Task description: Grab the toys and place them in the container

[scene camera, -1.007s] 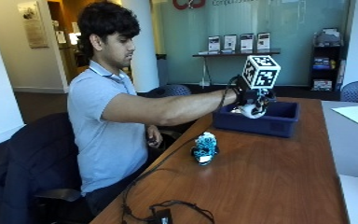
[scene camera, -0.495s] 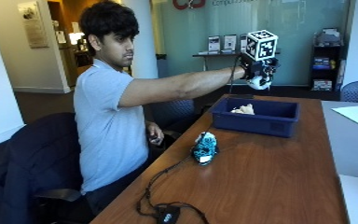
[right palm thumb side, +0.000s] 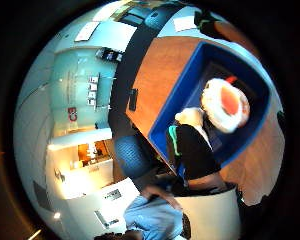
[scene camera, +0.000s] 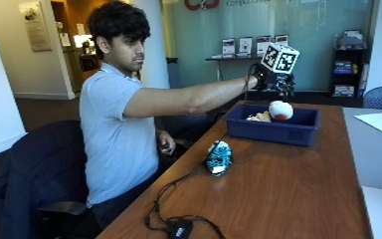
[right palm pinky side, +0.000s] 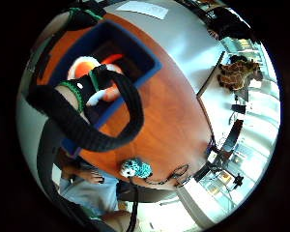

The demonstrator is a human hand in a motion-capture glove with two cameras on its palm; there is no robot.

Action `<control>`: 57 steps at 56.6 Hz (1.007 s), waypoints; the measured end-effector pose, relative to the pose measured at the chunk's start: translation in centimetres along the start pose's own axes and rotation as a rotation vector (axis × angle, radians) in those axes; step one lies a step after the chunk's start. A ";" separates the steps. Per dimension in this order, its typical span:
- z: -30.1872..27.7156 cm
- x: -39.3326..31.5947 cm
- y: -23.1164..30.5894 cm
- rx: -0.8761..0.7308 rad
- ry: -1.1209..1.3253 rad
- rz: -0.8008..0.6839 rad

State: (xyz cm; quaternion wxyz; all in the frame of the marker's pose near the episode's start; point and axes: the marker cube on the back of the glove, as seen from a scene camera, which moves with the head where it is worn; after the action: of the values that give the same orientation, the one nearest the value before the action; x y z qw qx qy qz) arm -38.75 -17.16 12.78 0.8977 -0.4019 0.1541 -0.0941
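Outside view, left to right: person seated at left, bare hand (scene camera: 166, 146) low by the bench (scene camera: 290, 189) edge, partly hidden. Teal spotted toy (scene camera: 218, 158) at centre on the bench, near the blue container (scene camera: 274, 127), apart from it. White-and-orange toy (scene camera: 280, 110) lies in the container with a tan toy (scene camera: 260, 117) beside it, mostly hidden by the wall. Gloved right hand (scene camera: 265, 79), upper centre-right, above the container; fingers mostly hidden, so cannot tell if the grip is wide or narrow; nothing seen in it.

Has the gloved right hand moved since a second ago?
Yes. The gloved right hand has risen: it was down at the blue container and now sits well above its rim, over the white and orange toy.
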 end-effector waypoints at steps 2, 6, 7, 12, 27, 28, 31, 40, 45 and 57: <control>0.6 0.6 1.5 -0.030 0.011 -0.031; 2.1 2.3 4.9 -0.097 0.033 -0.084; 2.5 2.7 5.7 -0.115 0.039 -0.093; 5.0 4.7 10.0 -0.204 0.077 -0.114; 12.7 11.4 22.2 -0.346 0.119 -0.077; 13.4 11.8 22.8 -0.360 0.117 -0.070; 15.4 13.0 24.3 -0.398 0.132 -0.047; 19.9 15.5 25.3 -0.294 0.296 -0.022; 20.7 15.0 24.4 -0.110 0.217 -0.095; 16.9 12.9 20.8 0.045 -0.023 -0.131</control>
State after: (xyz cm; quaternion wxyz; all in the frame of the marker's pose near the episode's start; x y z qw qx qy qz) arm -19.77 4.47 5.24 0.9002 -0.3919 0.1149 -0.1512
